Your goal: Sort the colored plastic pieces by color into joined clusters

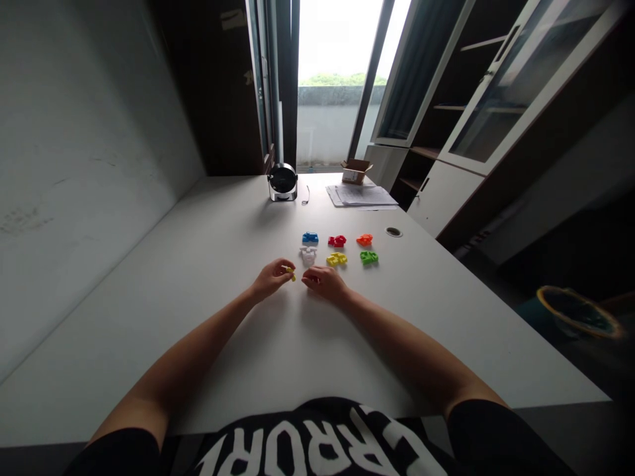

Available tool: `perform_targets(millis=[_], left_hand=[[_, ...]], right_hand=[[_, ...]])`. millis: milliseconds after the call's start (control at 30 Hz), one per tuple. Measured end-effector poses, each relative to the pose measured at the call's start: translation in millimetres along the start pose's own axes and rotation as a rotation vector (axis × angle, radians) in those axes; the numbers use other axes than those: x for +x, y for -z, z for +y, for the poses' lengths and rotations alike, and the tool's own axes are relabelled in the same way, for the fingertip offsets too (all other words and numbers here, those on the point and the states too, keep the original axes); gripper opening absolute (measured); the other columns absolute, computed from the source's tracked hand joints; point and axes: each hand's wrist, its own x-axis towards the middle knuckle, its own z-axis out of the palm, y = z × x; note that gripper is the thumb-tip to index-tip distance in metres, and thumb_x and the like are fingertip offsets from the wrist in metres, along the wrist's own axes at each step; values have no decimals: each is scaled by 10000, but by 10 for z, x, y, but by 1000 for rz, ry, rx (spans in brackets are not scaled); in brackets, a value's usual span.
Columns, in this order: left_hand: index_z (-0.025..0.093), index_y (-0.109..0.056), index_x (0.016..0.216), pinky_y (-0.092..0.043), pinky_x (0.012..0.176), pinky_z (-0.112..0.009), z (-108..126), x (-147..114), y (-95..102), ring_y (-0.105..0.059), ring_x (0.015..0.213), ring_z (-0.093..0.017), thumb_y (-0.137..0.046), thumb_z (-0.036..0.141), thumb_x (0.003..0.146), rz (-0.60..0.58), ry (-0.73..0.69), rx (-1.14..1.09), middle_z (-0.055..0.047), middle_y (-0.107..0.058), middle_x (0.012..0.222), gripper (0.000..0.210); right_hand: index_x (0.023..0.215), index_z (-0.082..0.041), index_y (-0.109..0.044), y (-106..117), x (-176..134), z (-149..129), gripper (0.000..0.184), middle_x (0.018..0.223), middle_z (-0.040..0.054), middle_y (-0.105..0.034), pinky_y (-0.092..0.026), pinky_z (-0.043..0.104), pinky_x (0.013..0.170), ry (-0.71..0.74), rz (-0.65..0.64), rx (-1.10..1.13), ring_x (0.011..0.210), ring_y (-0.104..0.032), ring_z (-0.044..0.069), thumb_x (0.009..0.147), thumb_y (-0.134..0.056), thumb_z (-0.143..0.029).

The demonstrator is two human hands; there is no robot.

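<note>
My left hand (272, 277) pinches a small yellow plastic piece (291, 273) between thumb and fingers, just above the white table. Close beside it on the right, my right hand (325, 283) rests low with its fingers curled in; whatever they may hold is hidden. Beyond the hands lie small plastic toy pieces grouped by colour. The nearer row has a white one (308, 255), a yellow one (337, 259) and a green one (369, 257). Behind these sit a blue one (310, 237), a red one (337, 241) and an orange one (364, 239).
The white table (208, 244) meets a wall on the left. Toward its far end stand a round black device (282, 182), a short cord (306, 196), papers (364, 196) and an open cardboard box (356, 172). A cable hole (393, 232) is at right; a bin (575, 314) stands beyond the edge.
</note>
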Motion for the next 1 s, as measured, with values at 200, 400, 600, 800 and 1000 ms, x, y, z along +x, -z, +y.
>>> perform_targets(millis=[200,400,600,800,1000], left_hand=[[177,-581,960,-526,766,-273,10,-22,-103,-694,873,-168,-744,343,810,65,11,-99,-43,-704,906,277],[188,-578,982,-479,652,-221,-34,-58,-104,-675,736,-138,-725,418,836,74,31,16,2,-693,790,310],[189,-579,965,-544,829,-302,-40,-46,-126,-705,926,-181,-738,414,829,94,-55,90,-39,-712,945,308],[188,-576,1003,-538,935,-360,-59,-48,-153,-692,1023,-195,-718,378,857,88,-123,84,-67,-690,1056,278],[189,-615,1006,-534,744,-271,-42,-54,-112,-696,893,-180,-643,394,902,201,-59,234,-56,-707,980,231]], right_hand=[[895,-209,-729,-71,27,15,167,769,14,-684,-405,231,613,-55,21,62,625,-566,119,919,-680,-368],[861,-200,-721,-77,24,6,216,743,17,-678,-408,231,612,-48,41,55,607,-559,117,937,-651,-391],[900,-215,-738,-80,27,-2,179,771,17,-682,-419,232,623,-31,24,71,614,-566,115,940,-647,-363],[885,-199,-717,-78,31,-3,168,765,16,-665,-423,233,613,-30,53,112,618,-557,115,933,-643,-341],[887,-196,-675,-59,12,0,116,791,17,-658,-428,227,612,0,67,99,628,-560,114,911,-643,-304]])
